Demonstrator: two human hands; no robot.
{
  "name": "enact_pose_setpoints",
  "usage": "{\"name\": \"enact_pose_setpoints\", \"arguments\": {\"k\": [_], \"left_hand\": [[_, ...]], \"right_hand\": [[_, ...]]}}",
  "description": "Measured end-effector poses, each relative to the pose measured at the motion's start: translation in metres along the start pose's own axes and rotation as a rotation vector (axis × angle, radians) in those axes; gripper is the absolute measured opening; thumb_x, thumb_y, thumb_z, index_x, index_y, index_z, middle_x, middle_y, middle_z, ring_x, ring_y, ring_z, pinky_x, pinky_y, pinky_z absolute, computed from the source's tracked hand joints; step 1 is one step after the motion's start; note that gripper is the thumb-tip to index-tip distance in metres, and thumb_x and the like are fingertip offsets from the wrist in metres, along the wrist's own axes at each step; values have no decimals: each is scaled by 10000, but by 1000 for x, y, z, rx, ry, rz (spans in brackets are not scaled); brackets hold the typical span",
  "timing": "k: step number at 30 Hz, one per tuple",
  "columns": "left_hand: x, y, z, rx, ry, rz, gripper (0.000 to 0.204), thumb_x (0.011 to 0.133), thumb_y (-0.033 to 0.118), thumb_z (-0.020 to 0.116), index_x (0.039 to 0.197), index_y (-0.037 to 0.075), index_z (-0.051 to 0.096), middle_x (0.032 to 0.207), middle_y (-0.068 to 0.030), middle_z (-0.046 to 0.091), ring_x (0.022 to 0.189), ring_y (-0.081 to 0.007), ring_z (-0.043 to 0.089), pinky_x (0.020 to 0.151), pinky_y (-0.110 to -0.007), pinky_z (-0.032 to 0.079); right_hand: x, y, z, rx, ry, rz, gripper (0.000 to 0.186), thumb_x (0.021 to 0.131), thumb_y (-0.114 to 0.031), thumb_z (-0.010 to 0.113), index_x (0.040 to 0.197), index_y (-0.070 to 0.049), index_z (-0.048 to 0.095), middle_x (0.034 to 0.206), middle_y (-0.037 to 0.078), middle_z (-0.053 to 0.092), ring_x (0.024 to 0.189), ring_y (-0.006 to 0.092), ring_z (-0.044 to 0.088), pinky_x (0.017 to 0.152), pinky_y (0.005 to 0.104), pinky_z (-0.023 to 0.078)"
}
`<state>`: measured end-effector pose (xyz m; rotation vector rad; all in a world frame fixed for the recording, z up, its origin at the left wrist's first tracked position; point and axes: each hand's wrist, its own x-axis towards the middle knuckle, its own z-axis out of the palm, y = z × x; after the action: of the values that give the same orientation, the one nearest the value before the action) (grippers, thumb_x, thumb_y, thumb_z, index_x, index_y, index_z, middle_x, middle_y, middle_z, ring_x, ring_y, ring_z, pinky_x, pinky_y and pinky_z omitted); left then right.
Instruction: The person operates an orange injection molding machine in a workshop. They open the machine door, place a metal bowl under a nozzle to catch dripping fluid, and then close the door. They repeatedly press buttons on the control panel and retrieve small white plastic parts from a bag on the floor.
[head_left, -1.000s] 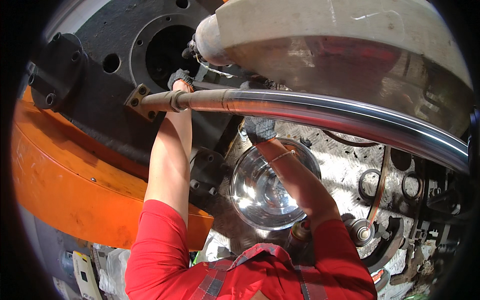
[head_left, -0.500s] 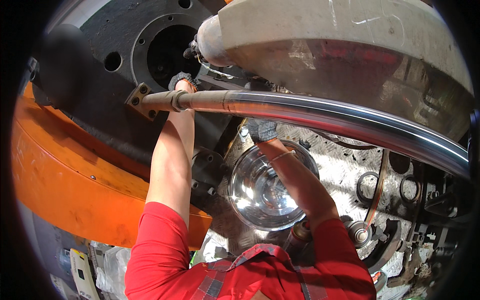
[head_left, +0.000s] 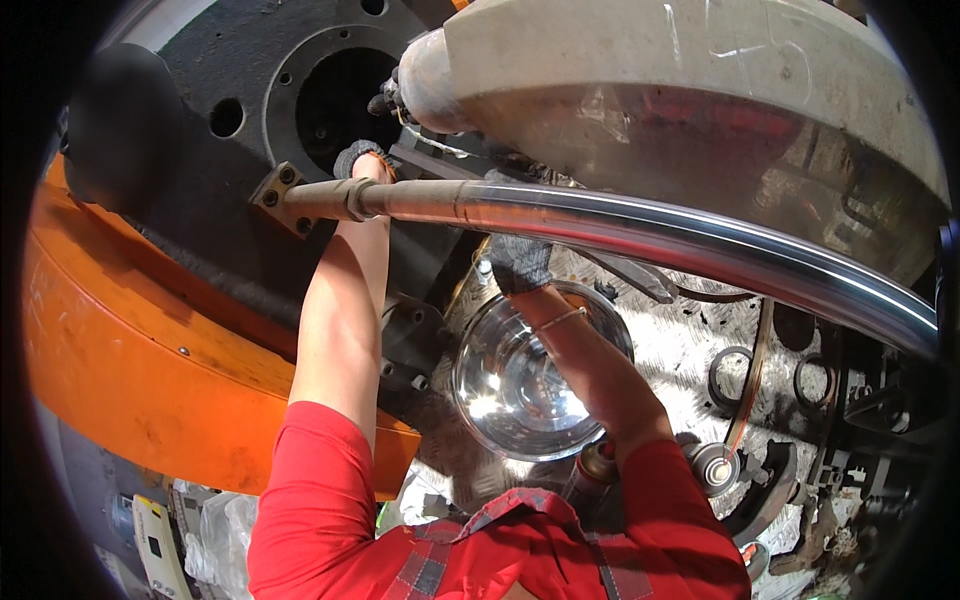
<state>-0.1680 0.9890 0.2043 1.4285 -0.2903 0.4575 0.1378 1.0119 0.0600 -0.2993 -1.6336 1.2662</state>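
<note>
My left hand (head_left: pixel 362 158), in a dark grey glove with an orange cuff, is at the lower rim of a round opening (head_left: pixel 335 110) in a black metal body. Its fingers look curled in; what they hold is hidden. My right hand (head_left: pixel 520 264), gloved in grey, reaches up under a shiny chrome rod (head_left: pixel 640 212), which covers part of it. It appears closed around a dark flat metal bar (head_left: pixel 648 280), whose end sticks out to its right. Below my right forearm stands a round polished metal bowl (head_left: pixel 490 405).
An orange frame (head_left: pixel 150 350) curves along the left, and a large beige metal housing (head_left: pixel 620 60) fills the upper right. Dark rings (head_left: pixel 730 380), a spray can (head_left: pixel 595 465), another can (head_left: pixel 718 468) and metal parts lie on the tread-plate floor (head_left: pixel 670 360).
My right hand has shifted slightly left and down. More of the dark bar's end now shows to its right below the rod. My left hand stays nearly where it was.
</note>
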Motion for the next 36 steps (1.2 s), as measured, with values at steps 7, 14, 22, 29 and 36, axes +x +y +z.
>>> {"name": "enact_pose_setpoints", "arguments": {"k": [7,14,22,29,36], "left_hand": [[-43,20,4,146,187,-160,291,965,217,434,1152,37,565,1212,-113,525,1099,-291,479,954,-441,342],[-112,46,73,484,1945,509,243,949,273,439,1038,100,585,906,-91,581,790,-282,516,697,-410,431],[-92,31,42,405,2241,918,248,906,288,533,807,64,574,637,-98,574,513,-299,483,465,-414,430],[-195,39,26,458,1989,949,216,920,270,529,852,73,588,765,-112,626,646,-327,562,640,-461,513],[-163,24,22,415,1703,1023,186,915,213,539,943,35,588,887,-146,620,770,-351,557,729,-473,480]], "right_hand": [[-7,0,0,20,-40,12,366,831,-401,590,961,-58,587,919,125,607,896,282,556,814,407,412],[-14,-9,-3,62,-75,10,354,827,-393,592,933,-54,589,893,127,606,871,282,559,797,408,413],[2,-3,-6,49,-36,18,343,823,-384,594,899,-50,592,863,130,605,843,283,561,777,408,413],[18,-4,3,52,-9,9,334,819,-376,596,871,-46,594,836,132,604,818,283,563,759,409,413],[24,-7,10,37,8,2,327,815,-369,597,842,-43,596,810,134,604,793,283,566,742,410,414]]}}
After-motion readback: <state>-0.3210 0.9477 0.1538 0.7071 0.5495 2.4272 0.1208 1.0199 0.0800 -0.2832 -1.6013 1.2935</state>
